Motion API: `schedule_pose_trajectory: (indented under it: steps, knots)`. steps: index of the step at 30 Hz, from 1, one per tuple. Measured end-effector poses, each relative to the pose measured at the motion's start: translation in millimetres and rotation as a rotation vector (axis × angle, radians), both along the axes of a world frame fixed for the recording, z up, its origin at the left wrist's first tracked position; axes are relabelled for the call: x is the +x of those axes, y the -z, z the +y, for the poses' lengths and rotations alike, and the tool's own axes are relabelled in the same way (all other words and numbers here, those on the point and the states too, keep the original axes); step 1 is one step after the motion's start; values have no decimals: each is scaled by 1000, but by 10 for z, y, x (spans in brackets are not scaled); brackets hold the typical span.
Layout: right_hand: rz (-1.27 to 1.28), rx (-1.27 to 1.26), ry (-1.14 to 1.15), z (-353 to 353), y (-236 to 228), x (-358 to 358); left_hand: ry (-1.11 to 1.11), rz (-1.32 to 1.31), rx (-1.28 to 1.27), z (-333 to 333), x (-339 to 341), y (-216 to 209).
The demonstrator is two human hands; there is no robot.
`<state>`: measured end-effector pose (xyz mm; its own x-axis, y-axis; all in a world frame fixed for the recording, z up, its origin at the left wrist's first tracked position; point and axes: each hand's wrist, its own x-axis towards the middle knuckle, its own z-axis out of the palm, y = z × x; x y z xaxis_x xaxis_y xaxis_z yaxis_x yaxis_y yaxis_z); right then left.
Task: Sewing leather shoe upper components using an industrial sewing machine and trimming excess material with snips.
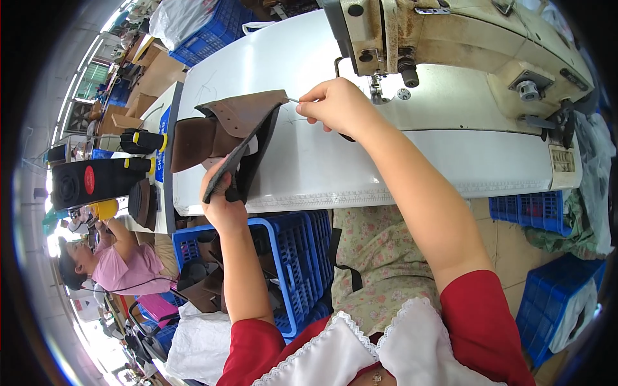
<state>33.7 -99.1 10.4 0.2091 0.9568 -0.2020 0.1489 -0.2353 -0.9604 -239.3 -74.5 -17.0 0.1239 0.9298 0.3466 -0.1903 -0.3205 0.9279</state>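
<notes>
Your left hand (222,193) grips the lower edge of the brown leather shoe upper (235,132), fingers closed around it, holding it above the near edge of the white sewing table (386,161). Your right hand (335,106) pinches something thin at the upper's top corner; what it is cannot be told. Behind that hand on the table stands the beige sewing machine (450,38). A blue plastic crate (296,264) sits below the table's near edge.

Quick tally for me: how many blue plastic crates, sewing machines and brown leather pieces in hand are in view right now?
Blue plastic crates: 4, at top left, beside the left arm, under the table on the right, at lower right
Sewing machine: 1
Brown leather piece, held by the left hand, its thread pulled by the right hand: 1
Total: 6
</notes>
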Motion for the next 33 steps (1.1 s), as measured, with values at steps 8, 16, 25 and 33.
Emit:
schedule_pose_trajectory:
  steps: [8, 16, 25, 33]
  knots:
    - [-226, 131, 79, 50, 162, -48, 22, 149, 135, -28, 29, 5]
    - [-277, 114, 43, -21, 150, -41, 58, 65, 137, -29, 40, 17]
    - [-170, 104, 52, 87, 305, -60, 78, 56, 135, -20, 14, 47]
    - [59, 110, -1, 80, 335, -90, 70, 60, 119, -45, -43, 23]
